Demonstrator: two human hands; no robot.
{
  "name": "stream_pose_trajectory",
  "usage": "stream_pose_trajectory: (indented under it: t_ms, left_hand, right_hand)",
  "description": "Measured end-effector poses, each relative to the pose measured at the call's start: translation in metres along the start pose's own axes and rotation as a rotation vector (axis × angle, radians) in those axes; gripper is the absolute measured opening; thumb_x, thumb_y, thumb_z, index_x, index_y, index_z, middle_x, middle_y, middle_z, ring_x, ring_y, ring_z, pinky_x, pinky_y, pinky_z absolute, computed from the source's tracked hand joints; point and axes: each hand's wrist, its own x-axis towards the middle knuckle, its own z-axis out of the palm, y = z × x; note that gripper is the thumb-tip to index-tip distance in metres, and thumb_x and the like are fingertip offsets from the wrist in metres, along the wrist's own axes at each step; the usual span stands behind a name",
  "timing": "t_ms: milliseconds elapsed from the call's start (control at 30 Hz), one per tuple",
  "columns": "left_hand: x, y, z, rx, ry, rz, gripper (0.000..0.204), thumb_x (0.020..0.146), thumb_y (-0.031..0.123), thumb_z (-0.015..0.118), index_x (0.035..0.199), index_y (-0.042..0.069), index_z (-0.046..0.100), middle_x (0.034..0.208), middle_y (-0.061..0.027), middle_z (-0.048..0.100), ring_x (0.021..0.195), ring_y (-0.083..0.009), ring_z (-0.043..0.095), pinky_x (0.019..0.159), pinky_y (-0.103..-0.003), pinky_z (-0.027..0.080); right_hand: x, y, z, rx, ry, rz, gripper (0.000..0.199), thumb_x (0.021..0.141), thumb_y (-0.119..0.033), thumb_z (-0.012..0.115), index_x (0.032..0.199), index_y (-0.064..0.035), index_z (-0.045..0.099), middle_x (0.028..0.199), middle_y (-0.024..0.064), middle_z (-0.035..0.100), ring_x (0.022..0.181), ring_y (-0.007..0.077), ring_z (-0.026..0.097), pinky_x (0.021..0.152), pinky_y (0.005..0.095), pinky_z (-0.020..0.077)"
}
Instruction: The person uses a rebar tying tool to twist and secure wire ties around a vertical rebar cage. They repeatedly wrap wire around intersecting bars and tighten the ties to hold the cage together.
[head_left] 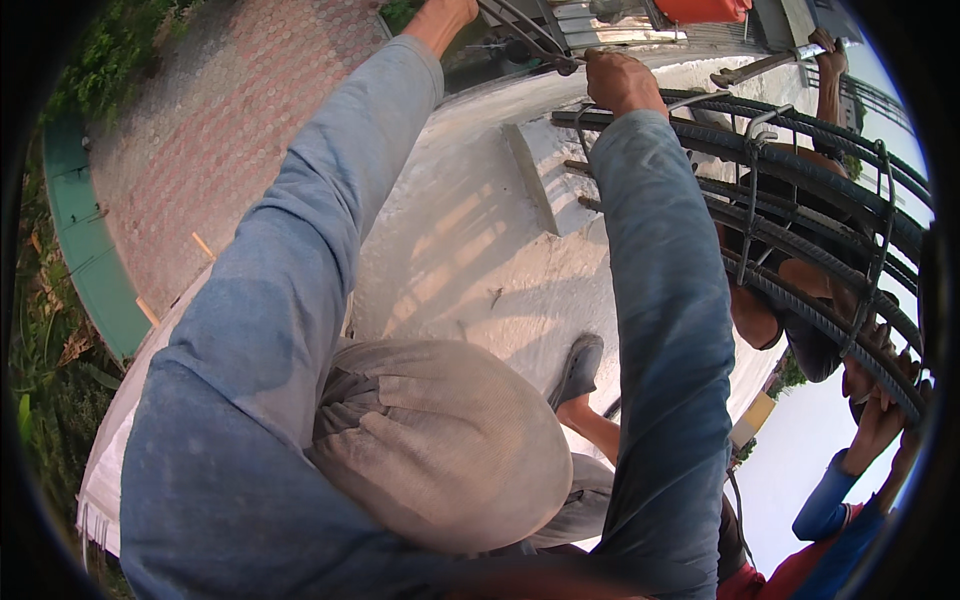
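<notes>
My right hand (625, 82) is closed at the end of a thin dark bent steel rod (530, 38), just above the near end of a rebar cage (760, 150). The rod slants up and left, out of the picture. My left hand (452, 14) is at the top edge beside that rod; its fingers are mostly cut off, so its grip does not show. Both arms reach forward in blue sleeves. The cage has thick ribbed bars with square stirrups (752, 185) around them.
Below me is a pale concrete surface (430, 270) with a raised strip; my sandalled foot (578, 370) stands on it. Left, beyond its edge, lies paving (240, 110) far below. At right, a co-worker's hand grips a long metal tool (765, 66); another person's hands (880, 415) touch the cage.
</notes>
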Motion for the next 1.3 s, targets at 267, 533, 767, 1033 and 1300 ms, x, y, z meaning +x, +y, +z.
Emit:
stream_pose_trajectory:
  t_ms: [267,533,767,1033,1300]
  left_hand:
    - [-0.062,0.020,-0.052,-0.393,-0.140,-0.019,0.034,0.094,0.002,0.059,0.120,0.015,0.040,0.093,-0.0093,0.054,0.065,-0.0186,0.056,0.052,-0.034,0.046]
    - [-0.082,0.056,-0.049,-0.412,-0.288,0.076,0.033,0.094,0.004,0.066,0.121,0.014,0.048,0.092,-0.0071,0.057,0.068,-0.0181,0.057,0.058,-0.034,0.047]
    - [-0.094,0.108,-0.032,-0.424,-0.952,0.146,0.034,0.098,0.017,0.072,0.126,0.013,0.054,0.097,-0.0077,0.058,0.074,-0.0196,0.058,0.063,-0.036,0.049]
    - [-0.055,0.103,-0.054,-0.034,-1.461,-0.368,0.062,0.107,0.054,0.049,0.143,0.004,0.056,0.137,-0.0143,0.062,0.122,-0.0271,0.062,0.102,-0.045,0.053]
    - [-0.089,-0.020,0.041,0.531,-1.217,-0.551,0.042,0.110,0.039,0.050,0.125,0.005,0.070,0.121,-0.0070,0.071,0.104,-0.0172,0.065,0.093,-0.036,0.051]
  right_hand:
    - [-0.009,-0.001,-0.025,-0.021,-0.025,-0.006,0.033,0.102,-0.022,0.052,0.127,-0.0169,0.074,0.134,0.0063,0.070,0.123,0.0298,0.067,0.096,0.0495,0.0545]
    - [-0.065,-0.057,-0.061,0.722,0.371,-0.483,0.065,0.085,-0.018,0.067,0.146,-0.0049,0.052,0.130,0.0242,0.067,0.118,0.0400,0.064,0.104,0.0460,0.0508]
    - [-0.079,-0.098,-0.097,0.902,0.468,-0.096,0.022,0.086,-0.016,0.064,0.098,-0.0004,0.074,0.092,0.0279,0.073,0.087,0.0442,0.073,0.079,0.0485,0.0614]
    - [-0.214,-0.116,0.000,1.410,-0.460,-0.485,0.040,0.096,-0.008,0.050,0.134,-0.0011,0.060,0.100,0.0107,0.073,0.080,0.0215,0.072,0.077,0.0371,0.0583]
    - [-0.314,-0.087,0.147,1.007,-0.925,-0.565,0.030,0.097,-0.012,0.051,0.120,-0.0110,0.070,0.103,0.0084,0.073,0.103,0.0286,0.067,0.091,0.0436,0.0508]
